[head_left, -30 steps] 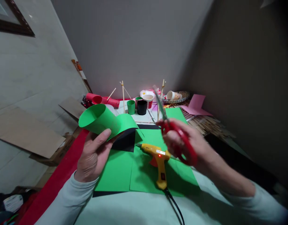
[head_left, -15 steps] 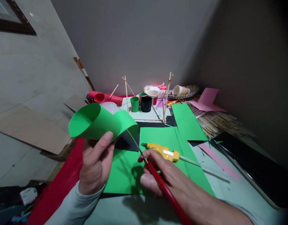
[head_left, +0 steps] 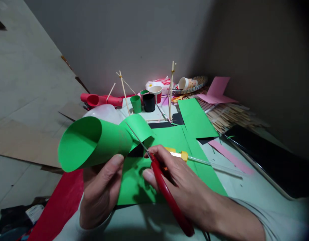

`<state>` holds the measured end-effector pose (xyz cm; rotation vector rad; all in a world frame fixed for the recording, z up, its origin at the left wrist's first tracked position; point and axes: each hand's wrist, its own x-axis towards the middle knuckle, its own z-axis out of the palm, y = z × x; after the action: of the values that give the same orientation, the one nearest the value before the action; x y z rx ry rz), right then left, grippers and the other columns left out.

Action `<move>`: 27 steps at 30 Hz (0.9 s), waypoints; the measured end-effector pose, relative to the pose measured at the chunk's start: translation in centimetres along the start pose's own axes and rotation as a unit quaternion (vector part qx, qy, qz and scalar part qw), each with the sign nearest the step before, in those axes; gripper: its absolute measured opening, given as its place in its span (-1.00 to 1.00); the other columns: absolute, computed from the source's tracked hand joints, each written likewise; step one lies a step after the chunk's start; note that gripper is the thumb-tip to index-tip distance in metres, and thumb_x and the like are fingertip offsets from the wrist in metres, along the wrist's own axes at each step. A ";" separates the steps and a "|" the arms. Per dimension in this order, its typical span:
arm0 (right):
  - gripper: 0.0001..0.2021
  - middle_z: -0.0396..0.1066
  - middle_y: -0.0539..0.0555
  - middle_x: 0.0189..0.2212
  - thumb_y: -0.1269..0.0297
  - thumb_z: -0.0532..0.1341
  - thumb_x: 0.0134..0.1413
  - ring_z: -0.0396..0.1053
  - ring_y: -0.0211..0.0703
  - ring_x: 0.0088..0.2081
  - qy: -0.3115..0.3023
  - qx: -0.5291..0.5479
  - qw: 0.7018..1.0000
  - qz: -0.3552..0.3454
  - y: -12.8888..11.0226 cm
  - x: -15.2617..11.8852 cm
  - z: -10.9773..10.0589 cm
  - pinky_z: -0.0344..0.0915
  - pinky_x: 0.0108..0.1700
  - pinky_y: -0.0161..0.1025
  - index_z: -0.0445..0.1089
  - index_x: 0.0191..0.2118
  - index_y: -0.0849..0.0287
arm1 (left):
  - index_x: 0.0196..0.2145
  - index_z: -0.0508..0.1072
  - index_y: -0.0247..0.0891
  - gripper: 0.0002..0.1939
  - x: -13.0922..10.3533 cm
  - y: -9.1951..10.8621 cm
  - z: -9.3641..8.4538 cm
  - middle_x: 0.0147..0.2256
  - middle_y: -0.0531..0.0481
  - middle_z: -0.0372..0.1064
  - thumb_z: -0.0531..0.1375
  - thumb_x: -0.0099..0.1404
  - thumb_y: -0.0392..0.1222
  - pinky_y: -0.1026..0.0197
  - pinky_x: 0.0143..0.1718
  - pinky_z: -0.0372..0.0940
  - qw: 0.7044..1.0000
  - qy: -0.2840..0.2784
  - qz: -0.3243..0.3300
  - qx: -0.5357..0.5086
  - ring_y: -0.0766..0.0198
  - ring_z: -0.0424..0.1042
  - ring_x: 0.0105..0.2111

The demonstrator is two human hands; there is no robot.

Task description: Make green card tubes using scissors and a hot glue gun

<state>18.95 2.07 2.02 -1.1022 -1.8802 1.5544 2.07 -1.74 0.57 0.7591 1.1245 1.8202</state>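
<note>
My left hand point(head_left: 104, 187) grips a green paper tube point(head_left: 114, 137) from below, thumb on its near side. The tube's wide open end faces left, and a curled flap of the same green paper point(head_left: 140, 125) stands off its right end. In my right hand point(head_left: 177, 180) is a pair of red-handled scissors point(head_left: 167, 195), fingers around the handles. Their thin metal blades point up and left and lie against the curled green paper. Behind my right hand, a yellow glue gun point(head_left: 184, 156) with a clear glue stick is partly covered.
Green sheets point(head_left: 198, 117) lie over black paper on the table. A dark tablet-like device point(head_left: 260, 160) rests at right beside a pink strip point(head_left: 230, 157). At the back stand a stick frame point(head_left: 171, 93), small cups point(head_left: 148, 102), red rolls point(head_left: 101, 99) and a pile of sticks point(head_left: 227, 117).
Both hands, with the green tube and scissors, appear closer and the tube has shifted left. My right hand now covers more of the glue gun. The whole view has tilted slightly.
</note>
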 end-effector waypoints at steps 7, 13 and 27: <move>-0.70 0.27 -0.11 -0.50 -0.04 0.24 0.24 0.19 -0.19 -0.44 0.027 -0.021 0.999 -0.039 0.0 0.1 -0.2 0.09 -0.35 -0.21 0.23 -0.28 0.06 | -0.03 0.62 0.12 -0.51 0.2 0.4 0.7 0.09 0.16 0.59 0.51 0.09 -0.25 -0.05 0.29 0.38 1.000 0.011 -0.016 -0.024 -0.06 0.29 0.35; -0.70 0.29 -0.09 -0.50 -0.02 0.17 0.31 0.13 -0.21 -0.44 0.038 -0.053 0.996 -0.064 0.5 0.2 -0.3 0.06 -0.32 -0.22 0.19 -0.32 0.07 | -0.08 0.64 0.08 -0.55 0.3 0.1 0.5 0.06 0.12 0.61 0.48 0.09 -0.32 -0.04 0.19 0.48 0.999 0.035 0.015 -0.016 -0.06 0.38 0.29; -0.62 0.36 -0.04 -0.44 -0.17 0.15 0.33 0.22 -0.14 -0.37 0.024 -0.127 0.990 -0.053 0.7 -0.2 -1.6 0.07 -0.29 -0.21 0.27 -0.26 0.06 | 0.01 0.63 0.16 -0.38 0.6 0.3 0.4 0.05 0.20 0.62 0.56 -0.01 -0.25 -0.08 0.28 0.40 0.999 0.031 -0.002 -0.014 -0.09 0.48 0.20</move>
<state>20.46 2.84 1.82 -1.1132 -2.1091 1.2459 1.97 -1.12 1.06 0.6867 1.1370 1.8645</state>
